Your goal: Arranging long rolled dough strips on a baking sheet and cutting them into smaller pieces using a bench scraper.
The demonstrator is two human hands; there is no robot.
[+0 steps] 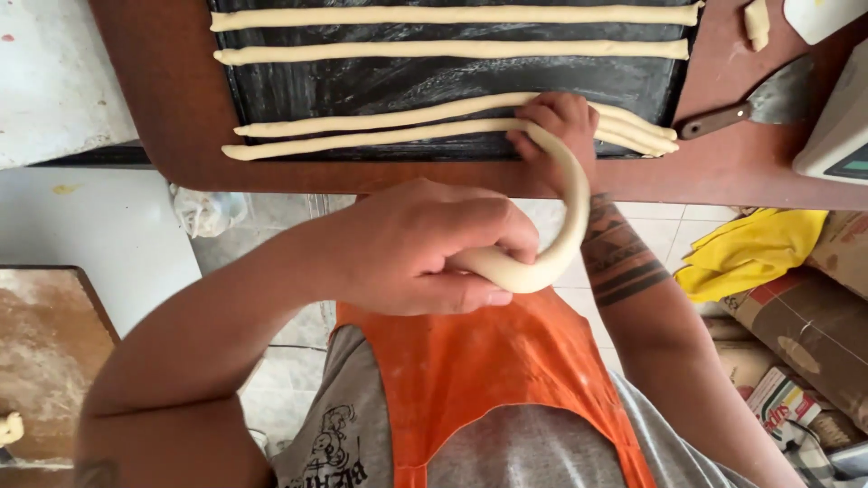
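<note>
A long pale dough rope point(568, 217) curves from my left hand point(425, 248) up to my right hand point(556, 131). My left hand grips its lower end in a fist above my orange apron. My right hand pinches the upper part at the front edge of a black baking tray point(362, 86), over the tray's near right side. Several dough ropes lie lengthwise on the tray: two straight ones point(452, 15) at the back, and others point(362, 119) side by side at the front.
The tray rests on a reddish-brown table point(172, 99). A metal scraper point(768, 104) with a wooden handle, a small dough piece point(757, 23) and a white scale point(841, 126) lie at the right. Yellow cloth point(746, 253) and paper sacks point(814, 325) sit lower right. A floured wooden board point(45, 352) is at left.
</note>
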